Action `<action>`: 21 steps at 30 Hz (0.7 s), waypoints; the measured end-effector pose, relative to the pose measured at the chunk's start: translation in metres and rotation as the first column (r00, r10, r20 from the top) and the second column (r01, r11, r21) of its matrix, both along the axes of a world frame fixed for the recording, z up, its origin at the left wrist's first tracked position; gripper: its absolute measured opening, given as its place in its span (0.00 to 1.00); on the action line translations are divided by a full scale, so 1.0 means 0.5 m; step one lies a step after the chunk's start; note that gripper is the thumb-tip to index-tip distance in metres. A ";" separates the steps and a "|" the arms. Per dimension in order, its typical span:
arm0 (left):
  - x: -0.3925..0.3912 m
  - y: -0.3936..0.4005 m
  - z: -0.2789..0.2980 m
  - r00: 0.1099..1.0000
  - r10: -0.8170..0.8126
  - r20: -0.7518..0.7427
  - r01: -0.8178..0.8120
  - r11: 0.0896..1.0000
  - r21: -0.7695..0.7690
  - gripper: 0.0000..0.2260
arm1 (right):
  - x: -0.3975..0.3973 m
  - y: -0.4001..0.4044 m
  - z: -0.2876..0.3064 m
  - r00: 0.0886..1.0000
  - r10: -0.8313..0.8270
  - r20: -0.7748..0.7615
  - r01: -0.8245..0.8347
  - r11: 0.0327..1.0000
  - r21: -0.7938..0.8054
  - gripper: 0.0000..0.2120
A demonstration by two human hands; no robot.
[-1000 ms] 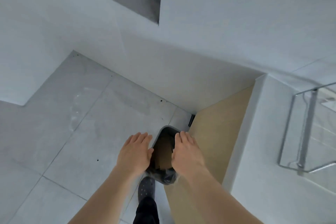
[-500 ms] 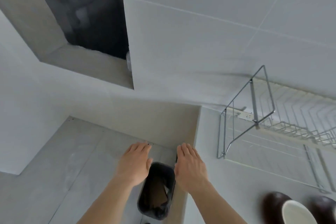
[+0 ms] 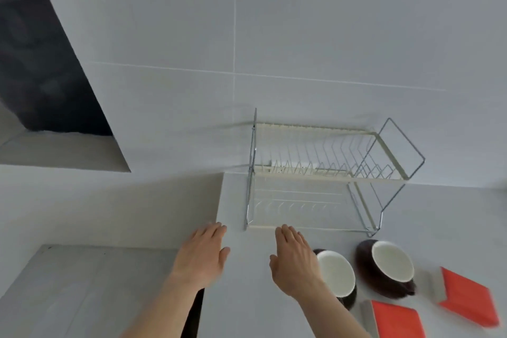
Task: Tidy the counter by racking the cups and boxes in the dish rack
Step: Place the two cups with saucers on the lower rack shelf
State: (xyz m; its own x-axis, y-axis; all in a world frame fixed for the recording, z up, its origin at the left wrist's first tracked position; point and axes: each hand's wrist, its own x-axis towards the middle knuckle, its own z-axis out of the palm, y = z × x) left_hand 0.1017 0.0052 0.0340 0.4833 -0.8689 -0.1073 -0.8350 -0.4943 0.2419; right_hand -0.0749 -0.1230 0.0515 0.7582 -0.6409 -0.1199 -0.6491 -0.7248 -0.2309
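A two-tier wire dish rack (image 3: 323, 173) stands against the wall on the white counter (image 3: 247, 296). In front of it sit two dark brown cups with white insides, one (image 3: 338, 274) just right of my right hand and one (image 3: 391, 263) further right. Two red boxes with white sides lie at the lower right, one (image 3: 395, 320) near the bottom edge and one (image 3: 466, 295) at the far right. My left hand (image 3: 201, 255) hovers flat over the counter's left edge and holds nothing. My right hand (image 3: 295, 263) is flat with fingers apart, partly covering the nearer cup.
The counter ends on the left at a drop to the grey tiled floor (image 3: 68, 296). A white tiled wall (image 3: 274, 49) rises behind the rack. A dark recess (image 3: 35, 63) opens at the upper left.
The view has swung up and right from the floor and a black bin to the counter. The rack, cups and boxes have come into sight. Both hands stay flat and empty.
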 end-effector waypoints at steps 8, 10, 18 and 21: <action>-0.212 -0.124 -0.001 0.997 0.002 -0.079 -0.002 1.000 -0.004 0.25 | -0.219 -0.116 -0.016 0.977 -0.202 0.075 0.192 0.973 0.127 0.28; -0.253 -0.146 -0.005 0.994 0.023 -0.110 -0.023 1.000 0.006 0.25 | -0.257 -0.137 -0.028 0.966 -0.246 0.082 0.229 0.958 0.175 0.28; -0.345 -0.207 -0.048 0.956 0.165 -0.244 -0.154 0.986 0.066 0.25 | -0.326 -0.185 -0.084 0.897 -0.437 0.072 0.365 0.822 0.437 0.22; -0.363 -0.224 -0.071 0.914 0.244 -0.324 -0.217 0.969 0.116 0.26 | -0.326 -0.198 -0.104 0.858 -0.513 0.034 0.400 0.707 0.583 0.23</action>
State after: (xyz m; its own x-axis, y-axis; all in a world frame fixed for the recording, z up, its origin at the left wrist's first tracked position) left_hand -0.0798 -0.1070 -0.0016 0.5938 -0.7205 -0.3583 -0.5732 -0.6912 0.4401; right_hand -0.2381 -0.2220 -0.0006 0.4330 -0.7835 -0.4457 -0.7720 -0.0671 -0.6321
